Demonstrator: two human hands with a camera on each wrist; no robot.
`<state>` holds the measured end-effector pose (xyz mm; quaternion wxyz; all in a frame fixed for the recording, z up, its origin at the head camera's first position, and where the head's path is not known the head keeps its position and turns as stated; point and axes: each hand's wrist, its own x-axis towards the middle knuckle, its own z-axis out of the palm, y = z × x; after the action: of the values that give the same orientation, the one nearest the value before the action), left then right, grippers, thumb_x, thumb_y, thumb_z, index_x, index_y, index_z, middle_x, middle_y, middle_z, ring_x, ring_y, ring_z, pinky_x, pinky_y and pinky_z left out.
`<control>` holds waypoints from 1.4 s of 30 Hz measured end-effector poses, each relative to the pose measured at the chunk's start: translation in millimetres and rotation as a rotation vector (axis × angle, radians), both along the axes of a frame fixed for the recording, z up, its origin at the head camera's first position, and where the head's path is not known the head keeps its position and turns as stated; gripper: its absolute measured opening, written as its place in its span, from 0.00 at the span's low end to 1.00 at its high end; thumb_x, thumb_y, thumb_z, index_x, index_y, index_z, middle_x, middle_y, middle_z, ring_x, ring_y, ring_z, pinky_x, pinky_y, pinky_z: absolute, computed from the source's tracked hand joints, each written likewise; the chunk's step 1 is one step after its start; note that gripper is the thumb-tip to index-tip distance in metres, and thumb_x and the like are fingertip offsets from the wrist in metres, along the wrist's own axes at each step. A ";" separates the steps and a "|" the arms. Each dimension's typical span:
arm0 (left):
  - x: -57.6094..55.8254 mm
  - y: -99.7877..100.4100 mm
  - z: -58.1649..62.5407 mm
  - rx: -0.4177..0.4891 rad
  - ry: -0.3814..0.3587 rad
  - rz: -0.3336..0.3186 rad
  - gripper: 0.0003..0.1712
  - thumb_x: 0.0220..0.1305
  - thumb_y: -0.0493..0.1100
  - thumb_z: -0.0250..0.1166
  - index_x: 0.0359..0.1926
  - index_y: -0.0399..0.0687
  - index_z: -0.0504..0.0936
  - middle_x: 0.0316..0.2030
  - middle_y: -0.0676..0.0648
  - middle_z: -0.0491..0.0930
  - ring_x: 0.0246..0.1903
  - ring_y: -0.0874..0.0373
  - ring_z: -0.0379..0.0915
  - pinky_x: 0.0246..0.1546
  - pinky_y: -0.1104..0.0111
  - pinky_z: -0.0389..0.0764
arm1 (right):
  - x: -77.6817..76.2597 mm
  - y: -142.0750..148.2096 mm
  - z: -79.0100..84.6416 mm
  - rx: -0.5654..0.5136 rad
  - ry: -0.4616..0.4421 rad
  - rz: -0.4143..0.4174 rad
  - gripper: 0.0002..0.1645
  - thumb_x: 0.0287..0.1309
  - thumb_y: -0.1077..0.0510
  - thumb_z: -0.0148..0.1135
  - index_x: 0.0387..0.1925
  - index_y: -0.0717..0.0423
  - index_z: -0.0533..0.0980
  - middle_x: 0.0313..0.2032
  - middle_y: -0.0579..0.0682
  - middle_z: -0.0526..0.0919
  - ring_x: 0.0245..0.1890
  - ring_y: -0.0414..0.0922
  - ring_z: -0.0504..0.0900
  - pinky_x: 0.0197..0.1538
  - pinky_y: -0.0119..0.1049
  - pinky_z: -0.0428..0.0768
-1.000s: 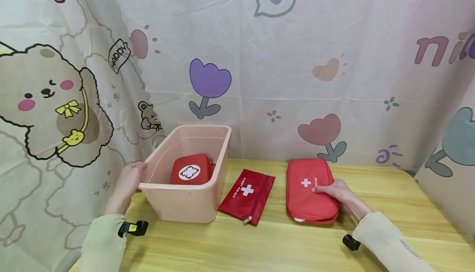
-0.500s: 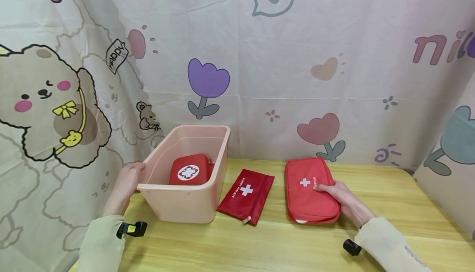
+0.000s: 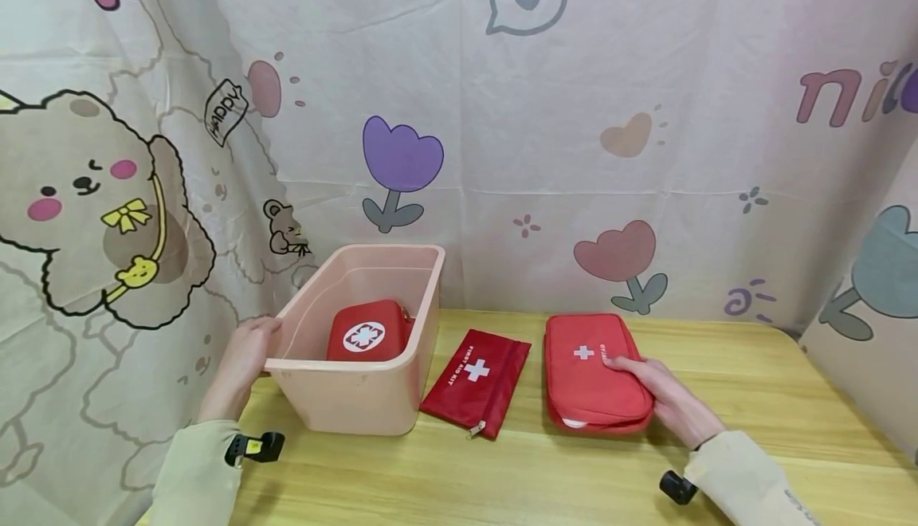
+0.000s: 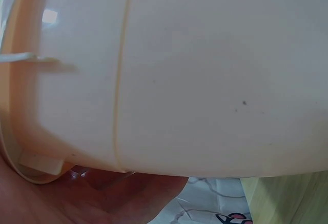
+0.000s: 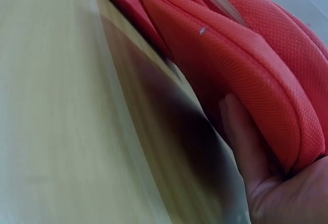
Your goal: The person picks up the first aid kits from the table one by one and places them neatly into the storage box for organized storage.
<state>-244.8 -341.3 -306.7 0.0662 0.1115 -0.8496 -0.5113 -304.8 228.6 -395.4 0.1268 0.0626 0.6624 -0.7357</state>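
Bag (image 3: pixel 594 378), its right side standing above the table (image 3: pixel 459 482), is clasped by the right hand (image 3: pixel 668 392), opened only to its thickness; the left hand (image 3: pixel 247 351) grips the rim of the pink bin (image 3: pixel 344 398).

A wood-grain bench (image 3: pixel 459 482) spread across the lower frame; on it stood a pink bin (image 3: pixel 344 400), left of centre, and just right of that lay a flat red pouch (image 3: pixel 466 389).
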 end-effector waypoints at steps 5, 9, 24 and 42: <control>-0.1 0.5 -1.6 -0.007 0.010 -0.007 0.36 0.71 0.55 0.34 0.64 0.28 0.58 0.58 0.29 0.61 0.52 0.39 0.63 0.37 0.63 0.73 | 2.2 -5.4 3.8 -0.027 -0.016 -0.003 0.31 0.58 0.52 0.62 0.55 0.68 0.64 0.34 0.54 0.84 0.35 0.51 0.84 0.41 0.42 0.79; 0.0 1.2 -2.0 -0.008 0.015 -0.009 0.35 0.71 0.55 0.34 0.64 0.29 0.58 0.58 0.30 0.62 0.52 0.40 0.63 0.36 0.64 0.73 | 2.4 -9.6 7.1 -0.010 -0.011 -0.001 0.33 0.58 0.51 0.62 0.57 0.67 0.62 0.34 0.54 0.84 0.35 0.52 0.84 0.41 0.43 0.79; 1.1 -0.4 -1.2 0.015 -0.010 -0.005 0.37 0.71 0.56 0.34 0.66 0.28 0.54 0.61 0.28 0.57 0.55 0.37 0.60 0.41 0.58 0.73 | 1.5 -23.3 31.7 -0.043 0.071 0.050 0.34 0.61 0.52 0.59 0.59 0.66 0.58 0.37 0.53 0.83 0.37 0.50 0.84 0.42 0.44 0.79; 0.4 0.0 -0.4 0.013 -0.016 0.001 0.37 0.70 0.56 0.33 0.66 0.28 0.54 0.61 0.29 0.56 0.56 0.37 0.58 0.46 0.53 0.71 | -1.4 -41.0 56.8 -0.097 0.094 0.051 0.32 0.60 0.52 0.60 0.58 0.63 0.60 0.37 0.52 0.83 0.37 0.51 0.84 0.42 0.43 0.79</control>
<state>-244.4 -341.3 -307.1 0.0592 0.1165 -0.8466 -0.5159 -306.2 187.6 -338.7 0.1172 0.0051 0.6327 -0.7655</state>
